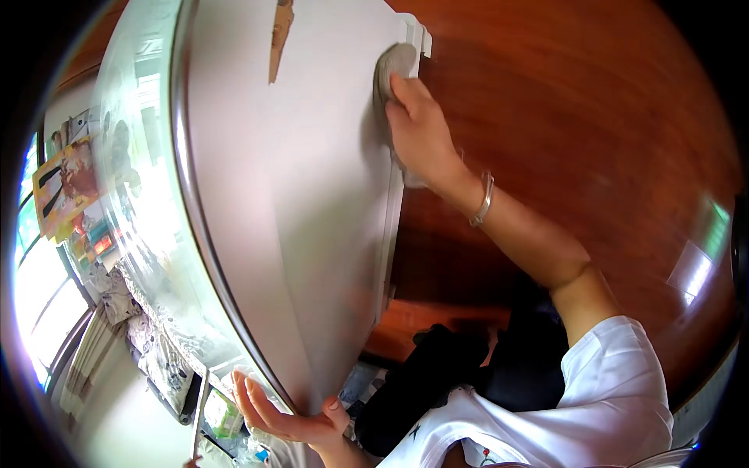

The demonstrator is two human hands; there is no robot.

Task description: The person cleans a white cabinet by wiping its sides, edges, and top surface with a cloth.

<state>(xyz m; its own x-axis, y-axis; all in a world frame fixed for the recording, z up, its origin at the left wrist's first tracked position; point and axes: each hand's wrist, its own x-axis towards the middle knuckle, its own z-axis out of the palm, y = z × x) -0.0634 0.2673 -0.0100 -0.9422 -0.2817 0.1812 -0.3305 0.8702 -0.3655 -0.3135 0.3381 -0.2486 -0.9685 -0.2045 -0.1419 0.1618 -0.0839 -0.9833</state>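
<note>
My right hand (421, 129) is closed on a grey cloth (398, 61), which lies flat against a tall white panel (320, 125) near its right edge. A silver bangle (484, 200) circles that wrist. At the bottom, my left hand (285, 417) rests at the panel's lower corner, beside the dark rim (204, 234), with fingers stretched and thumb apart. It holds nothing. A torn brown strip (281, 35) sticks to the upper part of the panel. The fingertips behind the cloth are partly hidden.
Glossy reddish-brown floor (562, 117) spreads along the right. Clear, glass-like material (148, 179) curves along the panel's left side. Beyond it are patterned cushions (160, 351), a colourful picture (69, 187) and a bright window (47, 288). My dark-clothed legs (425, 386) are close to the panel.
</note>
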